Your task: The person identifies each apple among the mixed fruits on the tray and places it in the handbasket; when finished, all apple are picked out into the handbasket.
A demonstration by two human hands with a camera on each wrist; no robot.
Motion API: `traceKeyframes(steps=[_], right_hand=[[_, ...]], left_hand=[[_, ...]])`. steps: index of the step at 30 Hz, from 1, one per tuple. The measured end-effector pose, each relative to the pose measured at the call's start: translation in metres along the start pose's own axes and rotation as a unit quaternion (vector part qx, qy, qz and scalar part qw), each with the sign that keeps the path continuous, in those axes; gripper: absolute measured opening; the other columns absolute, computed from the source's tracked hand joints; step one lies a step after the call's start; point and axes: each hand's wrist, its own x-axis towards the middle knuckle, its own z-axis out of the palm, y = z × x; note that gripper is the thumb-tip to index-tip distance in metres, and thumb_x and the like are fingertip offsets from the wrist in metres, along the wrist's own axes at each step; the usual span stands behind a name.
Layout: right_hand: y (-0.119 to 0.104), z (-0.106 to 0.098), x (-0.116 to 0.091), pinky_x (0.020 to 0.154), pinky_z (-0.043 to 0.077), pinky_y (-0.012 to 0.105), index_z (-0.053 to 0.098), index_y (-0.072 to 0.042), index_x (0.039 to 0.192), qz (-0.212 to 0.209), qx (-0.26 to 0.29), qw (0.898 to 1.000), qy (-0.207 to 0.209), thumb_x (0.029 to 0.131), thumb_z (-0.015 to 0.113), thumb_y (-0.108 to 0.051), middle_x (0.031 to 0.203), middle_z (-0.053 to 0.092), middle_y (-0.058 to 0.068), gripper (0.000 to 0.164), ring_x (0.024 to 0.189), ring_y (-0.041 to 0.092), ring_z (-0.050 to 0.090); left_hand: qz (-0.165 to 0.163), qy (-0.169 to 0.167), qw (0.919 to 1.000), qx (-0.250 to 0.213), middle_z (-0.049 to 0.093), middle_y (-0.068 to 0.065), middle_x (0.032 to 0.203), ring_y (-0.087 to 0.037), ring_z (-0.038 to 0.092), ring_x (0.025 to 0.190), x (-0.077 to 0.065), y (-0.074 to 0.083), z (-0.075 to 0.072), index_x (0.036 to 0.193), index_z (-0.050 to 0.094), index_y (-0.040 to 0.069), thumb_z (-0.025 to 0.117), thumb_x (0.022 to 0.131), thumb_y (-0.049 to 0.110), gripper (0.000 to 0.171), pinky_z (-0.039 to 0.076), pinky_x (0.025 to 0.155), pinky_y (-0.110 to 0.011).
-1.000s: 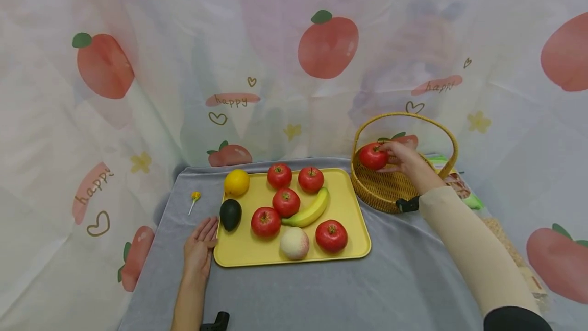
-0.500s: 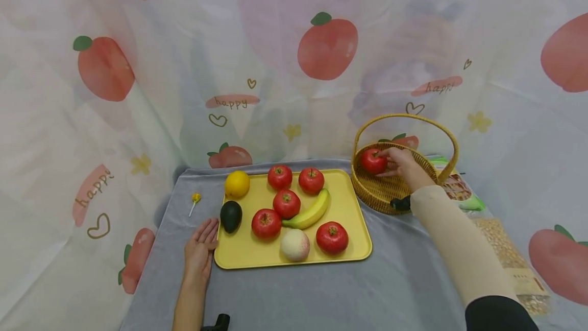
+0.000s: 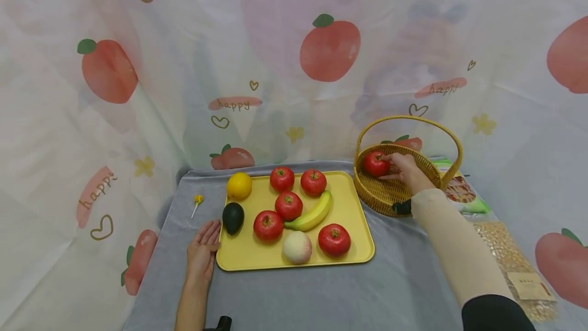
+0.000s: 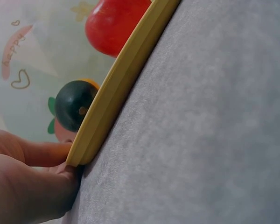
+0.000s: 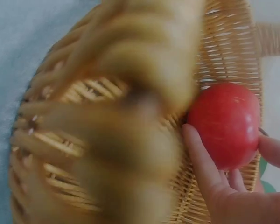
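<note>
Your right hand [image 3: 404,170] has thumb and fingers round a red apple [image 3: 376,164], grasping it from its right side. Apple is inside the wicker basket [image 3: 376,201], toward its left back wall, below the handle [image 3: 408,118]; can't tell if its underside rests on the weave. Handle looms blurred across your right wrist view.

Your left hand [image 3: 202,246] lies beside the yellow tray [image 3: 248,257], fingers straight and not clenched, thumb touching the tray's left edge near the front corner.

On the tray: five more apples [image 3: 334,240], two at the back, two mid-tray, one front right. Banana [image 3: 312,214] sits right of the middle pair, peach [image 3: 297,247] at the front, avocado [image 3: 233,218] by your left fingertips, lemon [image 3: 239,185] at the back left corner.

Farther out, a lollipop [image 3: 198,199] lies left of the tray on the gray cloth [image 3: 294,300]. Right of the basket you have a green-edged bag [image 3: 461,190], then a clear bag of pale kernels [image 3: 500,244] nearer you. Fruit-print curtain [image 3: 275,29] hangs behind.
</note>
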Motion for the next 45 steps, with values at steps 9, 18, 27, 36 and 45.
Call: traceKeyframes(steps=[9,18,27,36,45], right_hand=[[0.0,-0.007,-0.007,0.105,0.054,0.049,0.024,-0.004,0.161,-0.013,-0.039,0.997,0.061,0.102,0.061,-0.021,0.131,0.064,0.009,0.071,0.123,0.027,0.064],[-0.005,-0.009,-0.02,0.081,0.06,0.028,0.025,-0.011,0.165,-0.068,-0.033,0.995,0.061,0.102,0.063,-0.02,0.098,0.072,-0.008,0.074,0.127,0.024,0.06],[-0.015,-0.002,-0.044,0.094,0.058,0.025,0.023,-0.002,0.164,-0.137,-0.04,0.989,0.023,0.105,0.06,-0.021,0.127,0.063,0.002,0.072,0.111,0.015,0.065],[-0.022,0.014,-0.078,0.121,0.038,0.043,0.047,-0.002,0.151,-0.161,-0.056,0.985,-0.002,0.109,0.054,-0.021,0.153,0.045,0.012,0.047,0.149,0.035,0.039],[-0.018,0.019,-0.107,0.088,0.059,0.02,0.054,-0.003,0.139,-0.191,-0.028,0.98,-0.049,0.107,0.06,-0.017,0.111,0.066,-0.009,0.036,0.109,0.009,0.068]], left_hand=[[0.0,-0.001,1.0,-0.002,0.035,-0.025,0.164,-0.031,0.037,0.152,0.0,-0.001,0.001,0.162,0.026,-0.004,0.04,0.089,-0.031,0.08,0.036,0.12,-0.033],[0.003,0.003,1.0,0.002,0.034,-0.026,0.163,-0.031,0.038,0.151,0.0,0.0,0.002,0.162,0.026,-0.004,0.04,0.088,-0.031,0.079,0.037,0.12,-0.031],[0.0,0.003,1.0,0.002,0.033,-0.026,0.164,-0.031,0.037,0.152,0.0,0.001,0.001,0.162,0.025,-0.004,0.04,0.09,-0.031,0.079,0.036,0.12,-0.032],[0.003,0.009,1.0,0.003,0.035,-0.025,0.163,-0.031,0.038,0.151,0.0,0.001,-0.001,0.161,0.026,-0.004,0.039,0.088,-0.031,0.079,0.036,0.12,-0.032],[0.011,0.004,0.9999,0.008,0.033,-0.028,0.163,-0.034,0.037,0.151,0.002,0.0,0.0,0.161,0.027,-0.005,0.038,0.088,-0.032,0.078,0.038,0.119,-0.031]])
